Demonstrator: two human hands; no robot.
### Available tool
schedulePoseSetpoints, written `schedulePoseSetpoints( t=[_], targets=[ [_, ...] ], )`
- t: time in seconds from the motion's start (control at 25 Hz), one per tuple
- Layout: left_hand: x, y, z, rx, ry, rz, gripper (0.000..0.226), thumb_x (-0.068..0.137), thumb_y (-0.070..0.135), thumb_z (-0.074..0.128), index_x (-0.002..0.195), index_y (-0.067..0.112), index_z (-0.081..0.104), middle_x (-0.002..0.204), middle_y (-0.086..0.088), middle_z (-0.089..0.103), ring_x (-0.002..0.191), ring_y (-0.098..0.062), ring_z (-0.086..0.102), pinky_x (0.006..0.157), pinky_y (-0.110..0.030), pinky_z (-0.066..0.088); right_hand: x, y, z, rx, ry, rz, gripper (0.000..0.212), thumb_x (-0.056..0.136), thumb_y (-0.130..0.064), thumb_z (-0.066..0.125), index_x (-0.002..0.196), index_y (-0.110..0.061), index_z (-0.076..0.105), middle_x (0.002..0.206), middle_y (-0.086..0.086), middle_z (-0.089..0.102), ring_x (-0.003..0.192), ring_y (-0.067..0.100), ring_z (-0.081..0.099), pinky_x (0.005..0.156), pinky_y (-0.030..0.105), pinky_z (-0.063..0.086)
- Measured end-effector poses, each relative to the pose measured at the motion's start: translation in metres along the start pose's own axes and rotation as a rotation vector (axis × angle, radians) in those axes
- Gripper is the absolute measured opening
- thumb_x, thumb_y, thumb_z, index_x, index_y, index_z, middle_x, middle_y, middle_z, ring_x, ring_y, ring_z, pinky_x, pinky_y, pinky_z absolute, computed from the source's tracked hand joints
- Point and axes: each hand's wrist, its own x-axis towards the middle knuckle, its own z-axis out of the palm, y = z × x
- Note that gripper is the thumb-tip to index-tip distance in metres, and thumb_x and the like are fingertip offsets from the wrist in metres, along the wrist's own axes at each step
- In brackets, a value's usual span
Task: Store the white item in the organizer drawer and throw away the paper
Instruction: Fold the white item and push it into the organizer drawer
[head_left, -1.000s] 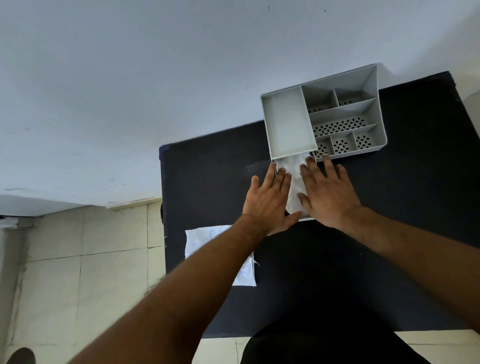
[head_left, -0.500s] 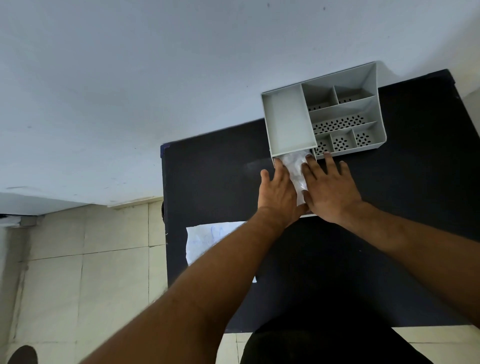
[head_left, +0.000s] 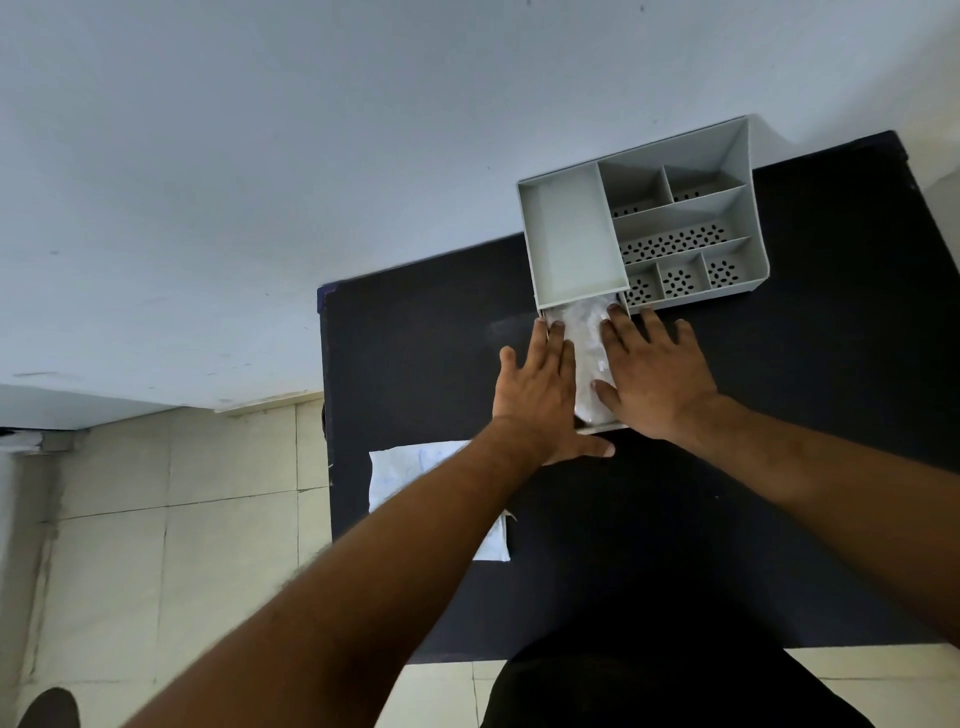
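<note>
A grey organizer (head_left: 571, 244) with several compartments stands at the far edge of the black table (head_left: 779, 493). Its drawer (head_left: 602, 427) is pulled out toward me from under the left compartment. The white item (head_left: 589, 348), crinkled and plastic-like, lies in the drawer. My left hand (head_left: 540, 395) lies flat over the drawer's left side, fingers spread, thumb near the drawer's front edge. My right hand (head_left: 657, 374) lies flat over its right side, fingers toward the organizer. The white paper (head_left: 410, 473) lies on the table's left part, half hidden under my left forearm.
The table stands against a pale wall (head_left: 311, 156). Tiled floor (head_left: 156, 519) lies to the left of the table. A dark shoe tip (head_left: 49, 709) shows at the bottom left corner.
My left hand has slid forward and rightward along the drawer, and the white item now sits deeper in the drawer between both hands. The right hand has barely shifted.
</note>
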Motion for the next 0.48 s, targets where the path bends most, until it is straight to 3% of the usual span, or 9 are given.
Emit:
schedulePoseSetpoints(
  t=[0.16, 0.48],
  targets=[
    [0.002, 0.001, 0.004, 0.146, -0.019, -0.055, 0.134, 0.071, 0.082, 0.059, 0.158, 0.005, -0.007, 0.168, -0.017, -0.009, 0.153, -0.039, -0.012, 0.113, -0.063, 0.021, -0.001, 0.0, 0.002, 0.016, -0.005, 0.01, 0.084, 0.093, -0.063, 0.037, 0.157, -0.014, 0.014, 0.167, 0.008, 0.01, 0.146, 0.036, 0.027, 0.113, 0.06, 0.03],
    [0.015, 0.008, -0.014, 0.054, -0.068, -0.102, 0.126, 0.07, 0.08, 0.061, 0.16, 0.016, 0.001, 0.167, -0.014, 0.005, 0.144, -0.046, 0.027, 0.11, -0.069, 0.022, 0.006, 0.001, -0.002, 0.057, 0.03, 0.028, 0.082, 0.091, -0.063, 0.04, 0.155, -0.016, 0.019, 0.165, 0.01, 0.017, 0.139, 0.036, 0.037, 0.11, 0.06, 0.033]
  ],
)
